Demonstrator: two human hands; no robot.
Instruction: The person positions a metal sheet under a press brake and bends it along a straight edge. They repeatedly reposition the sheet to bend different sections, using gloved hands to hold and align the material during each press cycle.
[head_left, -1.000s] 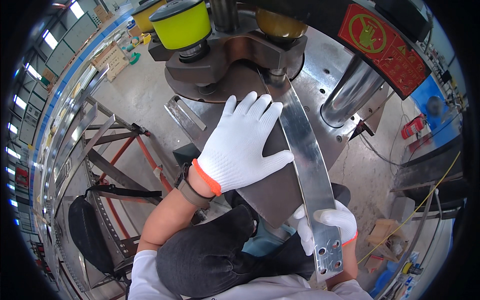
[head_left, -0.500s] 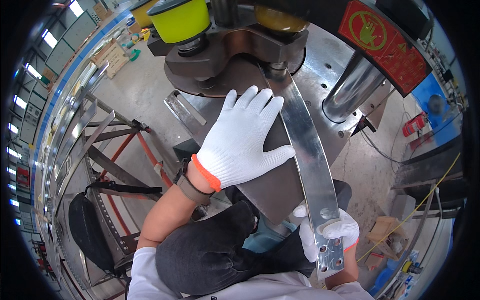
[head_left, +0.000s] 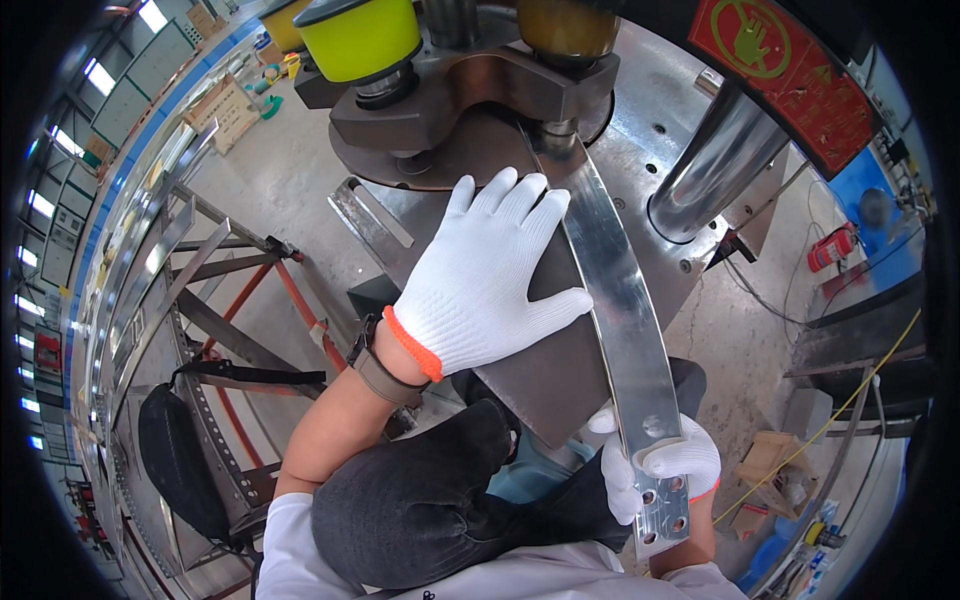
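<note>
My left hand [head_left: 490,265], in a white knit glove with an orange cuff, lies flat with fingers spread on a dark metal plate [head_left: 545,390]. Its thumb tip reaches the edge of a long shiny metal strip [head_left: 620,290]. My right hand [head_left: 690,458], gloved alike, wraps round the near end of that strip, where several round holes show. The strip's far end runs in under a dark shaped metal block [head_left: 480,85] on the machine. I cannot make out what grips it there.
A bright yellow-green cylinder [head_left: 360,40] and an amber one [head_left: 568,35] stand on the block. Right of the strip rises a chrome column [head_left: 715,165] beneath a red warning sign [head_left: 785,80]. At left stands a metal rack [head_left: 215,250] with long strips and a black pouch [head_left: 180,465].
The machine's upper part with the red sign has shifted up and right, showing more of the chrome column and amber cylinder. Both hands and the strip have hardly moved.
</note>
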